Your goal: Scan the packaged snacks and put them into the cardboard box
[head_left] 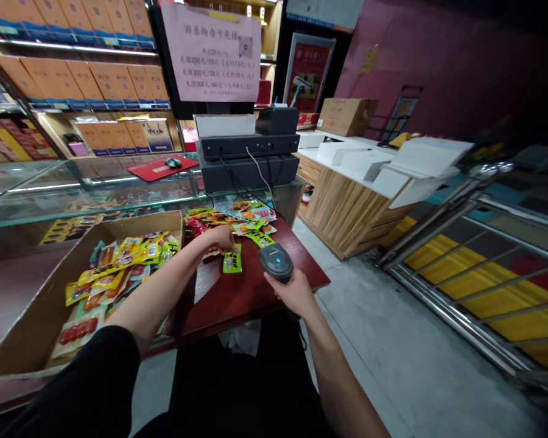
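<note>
My right hand (295, 292) grips a dark grey barcode scanner (276, 261) with a blue light on its top, held over the right part of the dark red table (219, 313). Fingers closed, my left hand (223, 238) is at the upper end of a small green snack packet (232, 259), pinching it at the table top. Just behind lies a pile of colourful snack packets (246, 213), with another green packet (262, 239) at its near edge. Left of my forearm stands an open cardboard box (31, 310) filled with snack packets (119, 267).
Behind the pile, a glass counter (95, 191) bears a black cash register unit (249, 164) with hanging cables and a red mouse pad (153, 170). Right of the table is a grey floor (347, 298), then a metal railing (456, 304) and a wooden counter (347, 213).
</note>
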Action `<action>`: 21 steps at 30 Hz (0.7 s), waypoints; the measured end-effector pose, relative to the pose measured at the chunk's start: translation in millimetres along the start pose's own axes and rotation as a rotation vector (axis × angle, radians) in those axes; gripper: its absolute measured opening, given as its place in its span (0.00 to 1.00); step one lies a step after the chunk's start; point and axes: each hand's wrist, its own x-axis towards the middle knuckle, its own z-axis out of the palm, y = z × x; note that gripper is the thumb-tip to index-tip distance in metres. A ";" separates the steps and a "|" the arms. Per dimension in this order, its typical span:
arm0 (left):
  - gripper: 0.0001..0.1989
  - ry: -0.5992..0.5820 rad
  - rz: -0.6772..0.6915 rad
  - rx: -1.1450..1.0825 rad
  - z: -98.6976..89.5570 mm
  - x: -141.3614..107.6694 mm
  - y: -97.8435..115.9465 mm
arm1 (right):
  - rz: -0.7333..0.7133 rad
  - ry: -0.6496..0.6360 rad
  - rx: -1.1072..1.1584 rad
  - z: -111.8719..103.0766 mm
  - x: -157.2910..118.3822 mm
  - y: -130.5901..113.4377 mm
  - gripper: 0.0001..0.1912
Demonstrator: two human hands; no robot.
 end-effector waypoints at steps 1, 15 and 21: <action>0.14 0.001 0.011 -0.074 -3.1 -1.8 -1.1 | -0.004 0.000 -0.001 0.5 -0.3 -1.8 0.18; 0.25 0.022 0.134 -0.861 -16.3 -39.6 -37.7 | -0.042 -0.061 0.001 28.0 3.3 -19.2 0.18; 0.23 -0.005 0.133 -0.836 -18.1 -42.8 -33.0 | -0.055 -0.056 0.004 29.3 4.3 -20.8 0.17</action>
